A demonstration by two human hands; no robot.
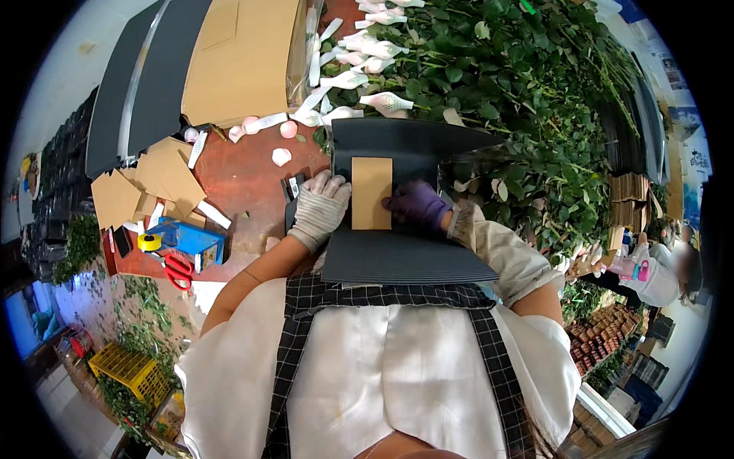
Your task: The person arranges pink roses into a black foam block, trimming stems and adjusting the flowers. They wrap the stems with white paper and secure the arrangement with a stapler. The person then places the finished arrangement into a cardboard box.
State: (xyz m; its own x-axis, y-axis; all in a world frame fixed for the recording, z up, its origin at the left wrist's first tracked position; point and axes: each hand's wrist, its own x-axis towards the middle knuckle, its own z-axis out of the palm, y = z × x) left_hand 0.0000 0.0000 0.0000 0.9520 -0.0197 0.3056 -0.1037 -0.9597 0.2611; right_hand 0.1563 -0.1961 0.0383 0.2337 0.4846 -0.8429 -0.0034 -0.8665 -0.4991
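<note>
I looked down over a checked apron and white top at a red table [237, 180]. The left hand [319, 205], in a pale knit glove, lay on the left edge of a dark grey corrugated sheet [405, 256], its fingers [330, 183] loosely curled and slightly apart, pressing down rather than clamped on anything. The right hand [417, 205], in a purple glove, rested on the same sheet with its fingers [397, 203] bent together, their tips touching the right edge of a tan card [371, 193]. That card stood upright on the sheet, between the two sets of fingers, with the left fingertips just beside its left edge. I could not tell whether the right fingers pinched the card or only touched it. Beyond the fingertips the sheet folded upward into a dark back panel. Past that lay a heap of green leafy stems [527, 99] and white-wrapped buds [359, 80]. Well to the left of the left fingers sat a blue box [195, 241], red scissors [178, 269], a yellow tape roll [148, 242] and loose brown cardboard pieces [149, 180]. Far right, another person in white [657, 271] worked.
</note>
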